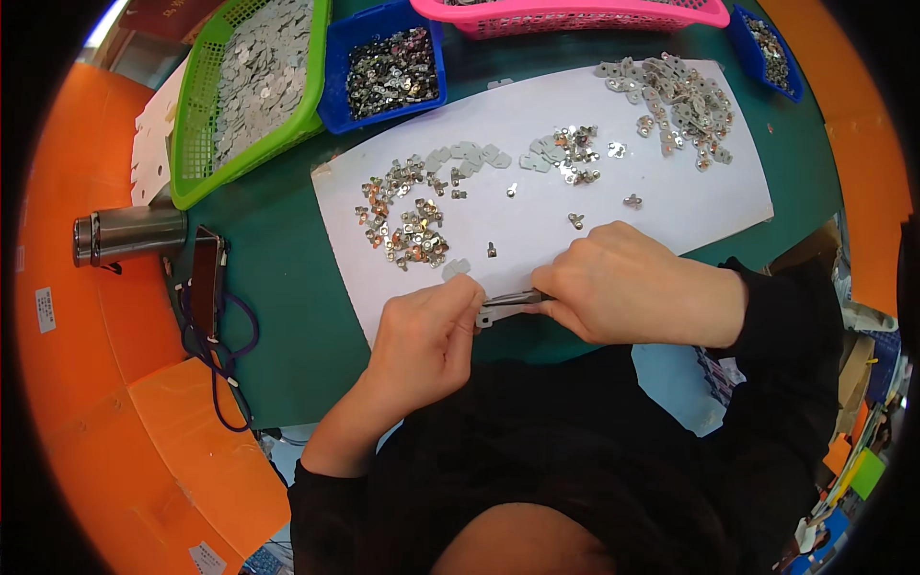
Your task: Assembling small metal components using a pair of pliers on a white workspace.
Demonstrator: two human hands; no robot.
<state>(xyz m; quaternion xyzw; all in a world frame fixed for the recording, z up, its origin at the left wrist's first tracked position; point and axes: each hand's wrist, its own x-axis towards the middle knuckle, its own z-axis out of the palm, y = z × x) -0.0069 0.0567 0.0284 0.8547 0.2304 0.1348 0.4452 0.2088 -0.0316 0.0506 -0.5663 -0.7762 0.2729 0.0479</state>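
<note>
Above the near edge of a white sheet (671, 206), my two hands meet over a small piece. My left hand (422, 331) is closed, pinching a small pale flat plate (486, 319) between thumb and finger. Closed round a pair of slim metal pliers (517, 299) is my right hand (623, 283); their handles are hidden in the fist. The jaws reach left to the plate, and how they grip it is too small to tell. Just beyond my hands lie a single small metal fitting (493, 250) and some loose pale plates (457, 269).
Piles of shiny fittings (417, 235) and plates (682, 101) cover parts of the sheet. Behind stand a green basket (180, 158), a blue tray (335, 115), a pink basket (594, 19) and a smaller blue tray (791, 91). At left lie a steel flask (139, 235) and a corded phone (204, 278).
</note>
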